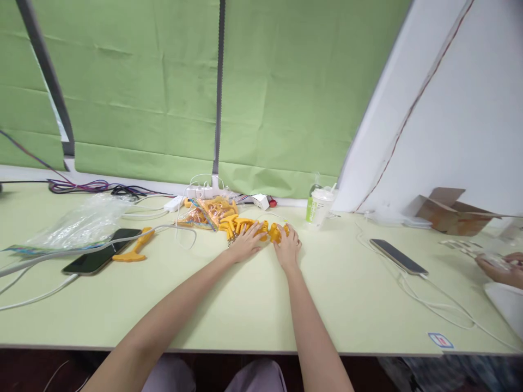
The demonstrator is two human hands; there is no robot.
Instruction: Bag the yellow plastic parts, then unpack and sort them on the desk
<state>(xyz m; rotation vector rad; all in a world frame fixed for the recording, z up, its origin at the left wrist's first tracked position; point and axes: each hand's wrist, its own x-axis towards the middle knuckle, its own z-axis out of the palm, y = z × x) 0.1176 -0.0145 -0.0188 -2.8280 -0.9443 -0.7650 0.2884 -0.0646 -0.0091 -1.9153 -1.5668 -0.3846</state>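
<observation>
My left hand (245, 244) lies on a cluster of yellow plastic pieces (229, 223), its fingers stretched over them towards the right. Small metal links, perhaps short chains (231, 238), hang at the cluster's left side. My right hand (289, 247) has its fingers curled over a rounded yellow plastic piece (275, 233), close beside the left fingertips. Another small yellow piece (265, 226) shows between the two hands. The fingers hide parts of these pieces, and their exact kind is too small to tell. Clear bags with orange-yellow pieces (214, 211) lie just behind my left hand.
A yellow T-shaped piece (134, 249) touches a phone (102, 253) at left, near plastic wrap (81, 220) and cables. A lidded cup (321, 207) stands behind right. Further right are another phone (397, 257), a cardboard box (453, 213) and another person's hand (500, 270).
</observation>
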